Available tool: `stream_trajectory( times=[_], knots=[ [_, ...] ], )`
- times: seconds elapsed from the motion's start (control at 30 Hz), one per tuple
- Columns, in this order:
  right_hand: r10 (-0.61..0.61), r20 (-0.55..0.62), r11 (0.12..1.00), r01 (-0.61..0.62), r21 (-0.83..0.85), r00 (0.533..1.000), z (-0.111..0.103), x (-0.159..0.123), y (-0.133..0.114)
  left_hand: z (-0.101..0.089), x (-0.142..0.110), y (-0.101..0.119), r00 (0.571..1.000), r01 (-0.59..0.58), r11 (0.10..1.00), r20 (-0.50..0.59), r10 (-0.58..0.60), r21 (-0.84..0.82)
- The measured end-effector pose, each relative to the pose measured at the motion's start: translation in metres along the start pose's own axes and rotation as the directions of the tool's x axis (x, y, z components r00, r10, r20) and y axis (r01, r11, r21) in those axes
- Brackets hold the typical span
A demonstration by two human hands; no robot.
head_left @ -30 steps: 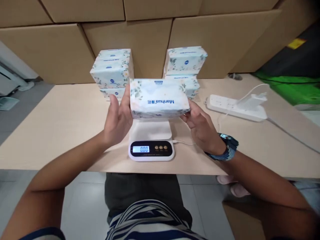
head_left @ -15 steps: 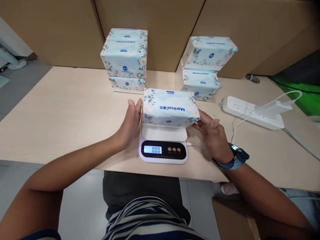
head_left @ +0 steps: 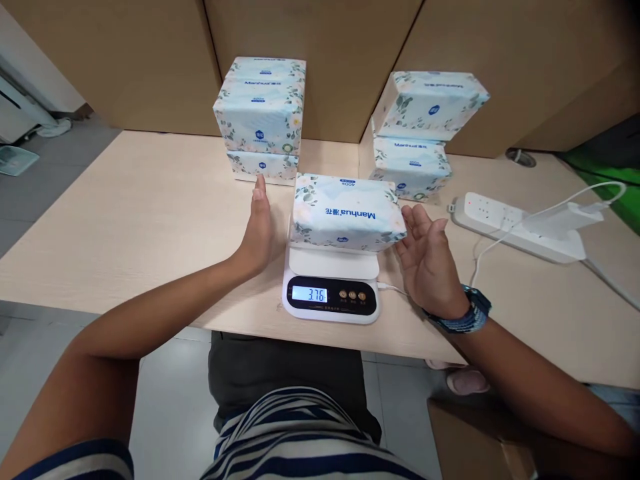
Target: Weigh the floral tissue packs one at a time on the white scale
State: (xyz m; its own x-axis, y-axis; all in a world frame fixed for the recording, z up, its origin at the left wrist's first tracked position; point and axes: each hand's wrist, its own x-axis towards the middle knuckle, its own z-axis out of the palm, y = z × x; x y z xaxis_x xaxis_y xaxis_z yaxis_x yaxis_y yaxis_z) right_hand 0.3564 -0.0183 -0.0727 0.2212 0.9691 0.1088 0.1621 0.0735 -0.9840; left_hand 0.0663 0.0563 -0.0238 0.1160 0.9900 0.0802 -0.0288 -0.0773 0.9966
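Observation:
A floral tissue pack printed "Manhua" rests on the white kitchen scale, whose lit display reads 376. My left hand is open just left of the pack, fingers straight, a small gap from it. My right hand is open just right of the pack, palm turned toward it, not gripping. A blue watch sits on my right wrist.
Two stacks of tissue packs stand behind the scale, one at the left and one at the right. A white power strip with a charger and cable lies at the right. Cardboard boxes wall the wooden table's far edge.
The pack came down from the air onto the scale. Both hands let go and drew slightly apart. The display went from 0.00 to 376.

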Motion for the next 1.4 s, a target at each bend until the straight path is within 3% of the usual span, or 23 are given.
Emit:
stream_trajectory(
  times=[0.17, 0.53, 0.73, 1.0, 1.17, 1.27, 1.4],
  knots=[
    [-0.019, 0.089, 0.998, 0.024, -0.06, 0.996, -0.005, 0.001, -0.005, -0.002, 0.006, 0.001, 1.0, -0.01, 0.997, -0.024, 0.012, 0.075],
    [0.042, -0.003, 0.998, -0.042, 0.038, 0.999, 0.005, -0.007, -0.028, -0.004, 0.01, -0.006, 0.997, -0.069, 0.991, -0.02, 0.072, 0.112],
    [0.078, -0.074, 0.989, -0.068, 0.128, 0.994, 0.009, -0.009, -0.038, -0.007, 0.011, -0.01, 0.997, -0.079, 0.973, 0.005, 0.08, 0.218],
    [0.078, -0.097, 0.989, -0.065, 0.133, 0.992, 0.01, -0.007, -0.041, -0.004, 0.008, -0.006, 0.994, -0.109, 0.978, 0.006, 0.109, 0.176],
    [0.124, -0.122, 0.977, -0.1, 0.189, 0.985, 0.013, -0.015, -0.049, 0.002, -0.002, 0.007, 0.994, -0.085, 0.986, -0.054, 0.094, 0.147],
    [0.165, -0.119, 0.966, -0.137, 0.218, 0.979, 0.012, -0.026, -0.053, 0.005, -0.014, 0.02, 0.992, 0.006, 0.999, -0.127, -0.001, 0.045],
    [0.068, -0.115, 0.987, -0.05, 0.154, 0.991, 0.009, -0.031, -0.043, 0.009, -0.029, 0.026, 0.991, 0.078, 0.997, -0.111, -0.077, -0.003]
  ],
)
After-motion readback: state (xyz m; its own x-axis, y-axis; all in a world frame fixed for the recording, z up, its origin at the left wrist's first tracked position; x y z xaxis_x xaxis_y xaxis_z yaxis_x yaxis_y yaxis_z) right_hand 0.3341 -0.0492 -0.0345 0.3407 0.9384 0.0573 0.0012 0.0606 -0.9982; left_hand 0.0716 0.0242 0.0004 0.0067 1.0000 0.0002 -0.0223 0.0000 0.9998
